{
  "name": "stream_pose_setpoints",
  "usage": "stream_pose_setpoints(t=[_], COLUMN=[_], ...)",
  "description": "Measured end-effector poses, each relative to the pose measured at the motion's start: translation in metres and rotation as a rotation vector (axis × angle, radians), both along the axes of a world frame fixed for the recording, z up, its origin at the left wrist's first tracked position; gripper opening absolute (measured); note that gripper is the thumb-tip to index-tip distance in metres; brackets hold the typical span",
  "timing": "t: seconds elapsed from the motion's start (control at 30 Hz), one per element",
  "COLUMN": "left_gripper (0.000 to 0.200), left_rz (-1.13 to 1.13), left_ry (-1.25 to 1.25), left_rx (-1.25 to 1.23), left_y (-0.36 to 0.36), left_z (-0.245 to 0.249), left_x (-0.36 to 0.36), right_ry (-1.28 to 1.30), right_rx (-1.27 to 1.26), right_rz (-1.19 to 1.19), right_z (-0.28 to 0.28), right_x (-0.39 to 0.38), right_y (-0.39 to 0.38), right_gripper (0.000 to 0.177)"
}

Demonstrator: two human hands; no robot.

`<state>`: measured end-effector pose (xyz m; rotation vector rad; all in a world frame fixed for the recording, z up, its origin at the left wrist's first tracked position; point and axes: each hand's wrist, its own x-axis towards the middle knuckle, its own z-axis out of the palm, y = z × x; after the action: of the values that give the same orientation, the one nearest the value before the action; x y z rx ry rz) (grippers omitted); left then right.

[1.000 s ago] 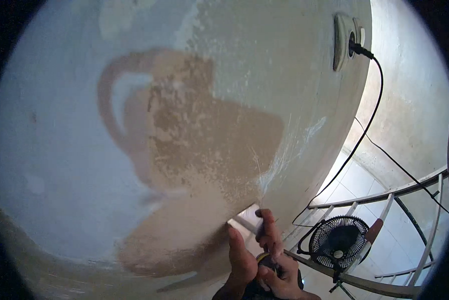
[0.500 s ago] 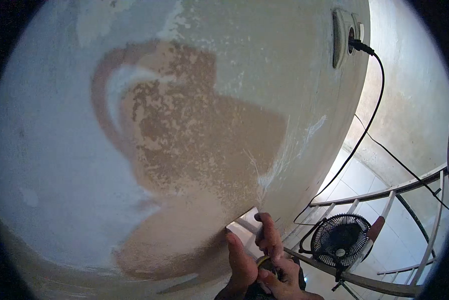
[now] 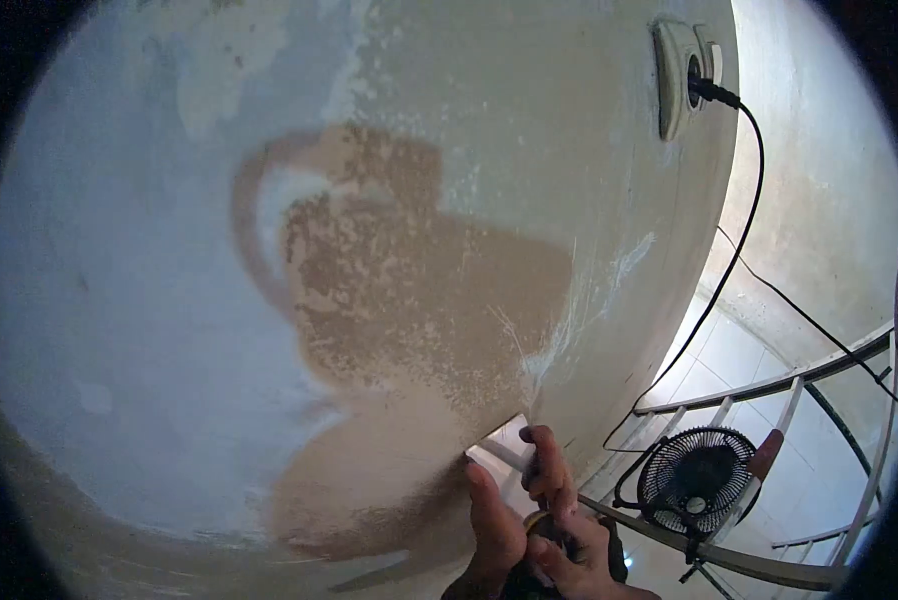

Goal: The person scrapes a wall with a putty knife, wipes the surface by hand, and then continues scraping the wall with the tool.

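A broad metal scraper blade (image 3: 504, 452) rests with its front edge against the wall (image 3: 419, 290), low in the view. My left hand (image 3: 496, 530) grips the scraper from the left, one finger stretched along the blade's corner. From the right, my right hand (image 3: 566, 530) closes around the handle, with fingers against the blade's other side. The dark handle is mostly hidden by both hands. Brownish, patchy wall surface shows in front of the blade, with white scratch marks (image 3: 559, 345) just beyond it.
A wall socket (image 3: 677, 85) with a black plug and cable (image 3: 752, 215) is at upper right. The cable runs down toward a black fan (image 3: 697, 480) fixed by a metal ladder (image 3: 769, 390). A second thin cable crosses the far wall. Shadows fall across the wall.
The view has shifted slightly, and the large shadow has moved right and shrunk a little. Both hands and the scraper appear slightly farther right, the blade still against the wall.
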<state>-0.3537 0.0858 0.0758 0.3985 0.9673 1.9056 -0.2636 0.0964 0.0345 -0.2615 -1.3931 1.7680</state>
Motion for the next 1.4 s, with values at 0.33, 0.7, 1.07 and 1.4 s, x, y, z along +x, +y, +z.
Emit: stream_pose_setpoints(t=[0.33, 0.7, 1.07, 1.4], left_gripper=[0.070, 0.072, 0.073, 0.073], left_rz=[0.107, 0.076, 0.073, 0.119], left_ry=[-0.009, 0.067, 0.064, 0.016], left_rx=[0.074, 0.084, 0.091, 0.109], left_y=[0.005, 0.002, 0.006, 0.007], left_z=[-0.004, -0.005, -0.007, -0.011], left_x=[0.009, 0.004, 0.005, 0.011], right_ry=[-0.117, -0.071, -0.080, -0.094], right_rx=[-0.144, -0.063, -0.209, -0.188], right_rz=[0.230, 0.153, 0.198, 0.209], right_z=[0.008, -0.007, 0.001, 0.003], right_x=[0.015, 0.008, 0.012, 0.017], right_y=[0.009, 0.000, 0.005, 0.010], right_gripper=[0.015, 0.020, 0.021, 0.018])
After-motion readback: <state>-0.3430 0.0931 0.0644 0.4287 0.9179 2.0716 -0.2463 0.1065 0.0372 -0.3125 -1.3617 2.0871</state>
